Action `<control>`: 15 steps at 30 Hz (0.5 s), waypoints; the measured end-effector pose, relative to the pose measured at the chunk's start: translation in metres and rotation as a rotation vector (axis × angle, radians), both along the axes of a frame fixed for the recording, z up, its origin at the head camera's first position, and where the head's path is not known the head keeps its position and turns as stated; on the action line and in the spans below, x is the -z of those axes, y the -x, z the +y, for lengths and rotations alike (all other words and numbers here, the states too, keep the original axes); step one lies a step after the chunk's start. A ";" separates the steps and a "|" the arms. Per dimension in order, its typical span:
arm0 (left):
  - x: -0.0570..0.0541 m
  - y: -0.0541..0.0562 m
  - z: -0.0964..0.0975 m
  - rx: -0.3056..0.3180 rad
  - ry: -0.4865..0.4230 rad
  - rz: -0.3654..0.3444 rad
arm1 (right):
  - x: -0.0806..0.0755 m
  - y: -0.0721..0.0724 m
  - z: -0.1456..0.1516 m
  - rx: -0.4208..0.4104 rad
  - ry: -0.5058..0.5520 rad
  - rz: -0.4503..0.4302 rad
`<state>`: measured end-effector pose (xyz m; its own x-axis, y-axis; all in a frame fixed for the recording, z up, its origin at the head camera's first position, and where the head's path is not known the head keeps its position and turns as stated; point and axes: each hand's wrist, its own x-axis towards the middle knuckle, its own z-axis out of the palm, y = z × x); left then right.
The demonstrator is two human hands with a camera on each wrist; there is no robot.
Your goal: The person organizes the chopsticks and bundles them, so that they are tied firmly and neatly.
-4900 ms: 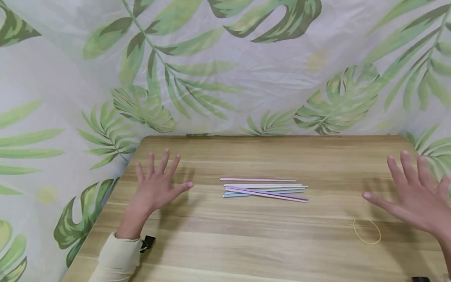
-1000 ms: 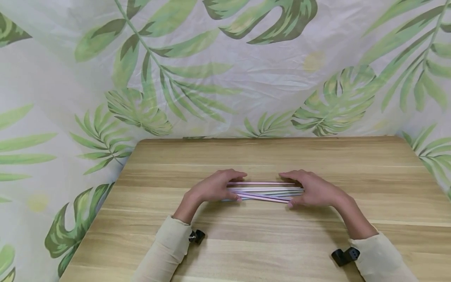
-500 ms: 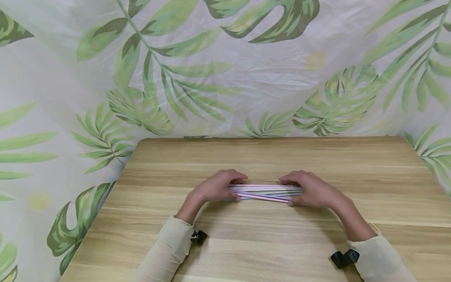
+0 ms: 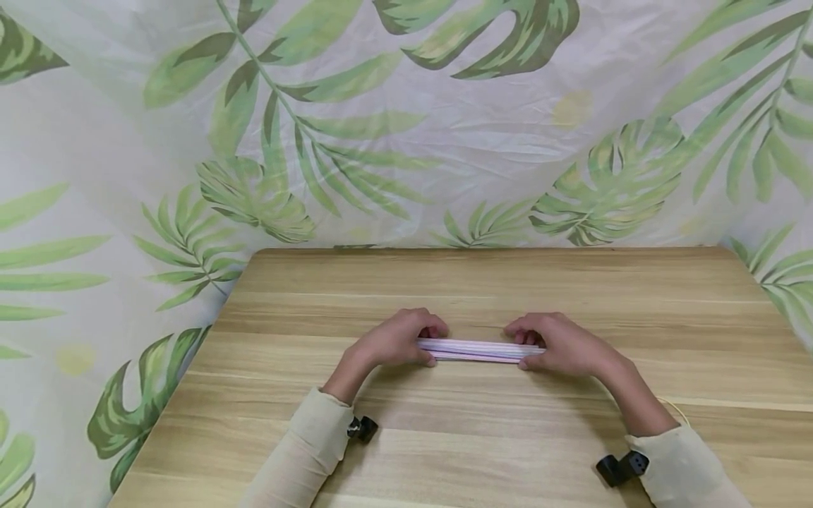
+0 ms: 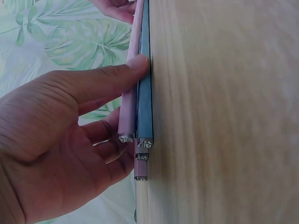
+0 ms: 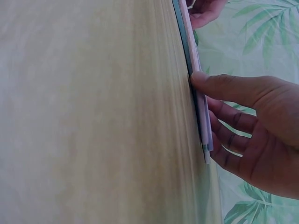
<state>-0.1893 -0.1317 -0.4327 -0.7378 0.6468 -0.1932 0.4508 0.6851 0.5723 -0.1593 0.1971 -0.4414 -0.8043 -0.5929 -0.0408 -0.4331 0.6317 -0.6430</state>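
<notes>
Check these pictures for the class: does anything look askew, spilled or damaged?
Slightly askew: the sticks are gathered together, but their ends look uneven, with some jutting past others in the left wrist view. I see no spill or break.

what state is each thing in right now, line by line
Thin straight pink, blue and white sticks: gathered together, left ends uneven
Left grip: thumb and fingers holding the sticks
Right grip: likewise, toward their other end
Thin yellow loop: partly hidden by right forearm
White fabric backdrop with green leaves: creased
</notes>
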 end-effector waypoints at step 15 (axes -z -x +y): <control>0.001 -0.003 0.002 0.066 0.026 -0.026 | 0.000 -0.002 -0.002 -0.035 0.034 -0.066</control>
